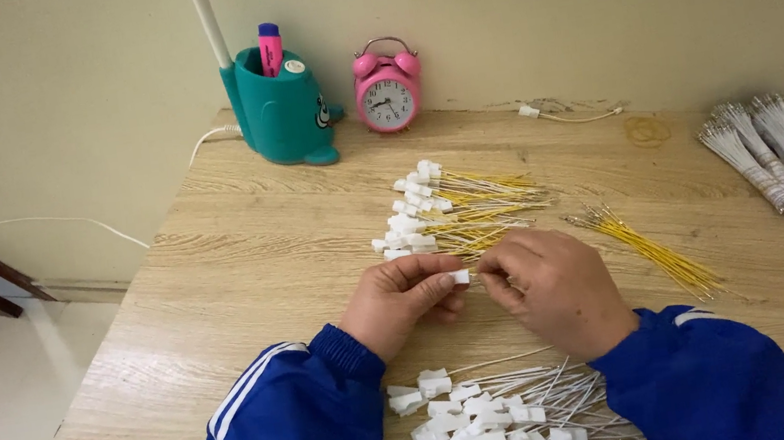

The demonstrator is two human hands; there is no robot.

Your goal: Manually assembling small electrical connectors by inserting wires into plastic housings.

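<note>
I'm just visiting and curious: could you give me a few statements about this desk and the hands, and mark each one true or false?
1. Both hands pinch a small white connector between them. True: the left hand and right hand meet on it.
2. The alarm clock is blue. False: it is pink.
3. A pile of yellow wires lies to the right of the hands. True.
4. The pen holder is empty. False: a pink marker stands in it.
5. The white connectors with white wires lie near the wall. False: they lie at the near edge, between the sleeves.
</note>
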